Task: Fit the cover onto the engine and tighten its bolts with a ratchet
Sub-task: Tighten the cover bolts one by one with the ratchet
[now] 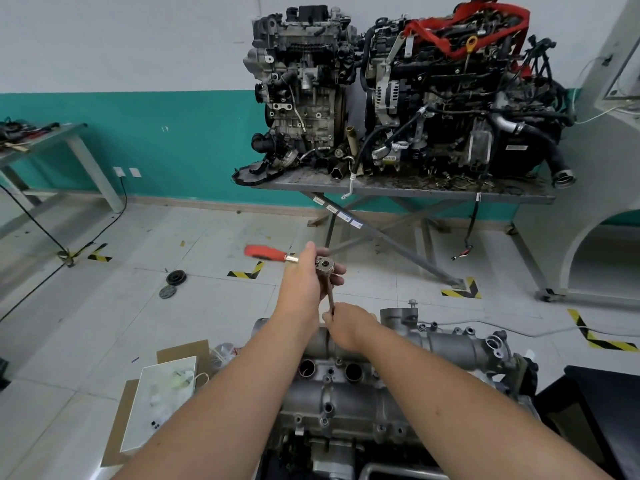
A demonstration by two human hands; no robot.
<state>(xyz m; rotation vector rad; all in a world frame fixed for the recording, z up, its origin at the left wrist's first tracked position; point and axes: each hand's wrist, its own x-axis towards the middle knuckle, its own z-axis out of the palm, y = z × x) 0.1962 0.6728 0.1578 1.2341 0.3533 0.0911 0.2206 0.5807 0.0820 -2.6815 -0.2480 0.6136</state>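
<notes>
A ratchet [277, 255] with a red handle points left, its steel head topping a long dark extension bar [329, 295] that runs down to the engine. My left hand [306, 275] grips the ratchet at its head. Lower down, my right hand [348, 323] pinches the bottom of the extension bar, hiding its tip and the bolt under it. The grey aluminium cover [446, 341] lies across the top of the engine [346, 407] in front of me. One bolt [412, 303] stands up at the cover's far edge.
An open cardboard box [162, 393] with a white tray of small parts lies on the floor to the left. Two engines [398, 91] sit on a metal table at the back. A black pulley [176, 278] lies on the tiles. A dark bench edge [606, 403] is at right.
</notes>
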